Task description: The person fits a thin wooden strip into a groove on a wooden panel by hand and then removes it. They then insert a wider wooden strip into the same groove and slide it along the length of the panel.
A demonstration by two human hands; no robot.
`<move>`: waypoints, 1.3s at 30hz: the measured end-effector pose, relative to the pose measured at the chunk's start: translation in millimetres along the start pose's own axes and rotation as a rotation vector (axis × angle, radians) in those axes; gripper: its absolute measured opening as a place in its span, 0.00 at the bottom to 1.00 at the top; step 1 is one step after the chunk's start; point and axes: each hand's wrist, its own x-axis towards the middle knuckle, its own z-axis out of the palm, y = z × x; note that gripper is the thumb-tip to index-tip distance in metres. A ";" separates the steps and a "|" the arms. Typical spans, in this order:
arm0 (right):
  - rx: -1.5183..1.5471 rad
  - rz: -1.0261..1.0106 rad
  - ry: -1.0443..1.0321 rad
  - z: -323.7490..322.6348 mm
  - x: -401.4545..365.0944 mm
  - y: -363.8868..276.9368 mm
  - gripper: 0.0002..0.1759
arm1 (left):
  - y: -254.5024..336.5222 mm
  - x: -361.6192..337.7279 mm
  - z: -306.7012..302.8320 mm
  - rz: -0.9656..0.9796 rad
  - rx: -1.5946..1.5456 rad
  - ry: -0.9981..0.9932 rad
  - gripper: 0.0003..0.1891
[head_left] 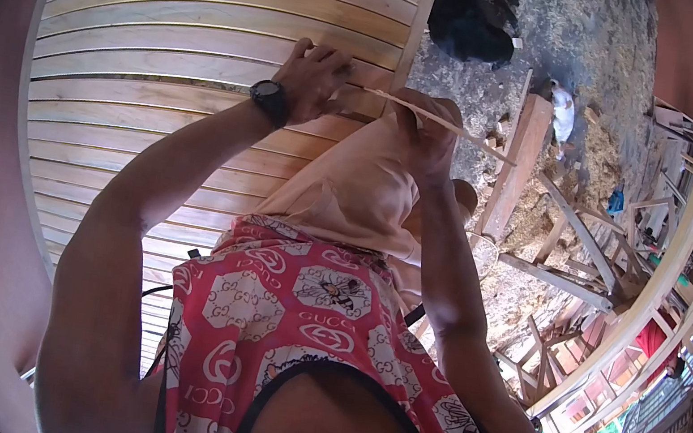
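Observation:
My right hand is closed around a thin wooden strip, which sticks out past the fingers at both ends. One end points toward my left hand, which wears a dark wristwatch. The left fingers are bent and spread apart over the slatted wooden panel, near its right-hand frame, with nothing visible in them. The panel has pale parallel slats inside a frame. My beige-clad leg lies against it, below both hands.
A thick wooden beam lies on the shaving-strewn floor at right. Loose boards and wood frames are beyond it. A white animal is on the floor, with a black shape near the panel's top corner.

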 end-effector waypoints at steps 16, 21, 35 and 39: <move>-0.133 -0.041 -0.054 -9.3 3.7 -2.0 0.14 | 6.4 1.1 -0.6 -0.025 0.008 0.018 0.33; -0.107 0.047 -0.041 -11.3 4.2 -5.5 0.17 | 5.8 -1.1 6.0 -0.043 -0.025 0.053 0.29; 0.003 0.118 -0.050 -11.9 7.9 -7.4 0.11 | 14.3 -18.7 26.2 -0.062 -0.065 0.226 0.17; -0.071 0.071 -0.045 -17.0 11.0 -14.1 0.08 | 11.9 -21.9 28.1 -0.032 -0.058 0.251 0.14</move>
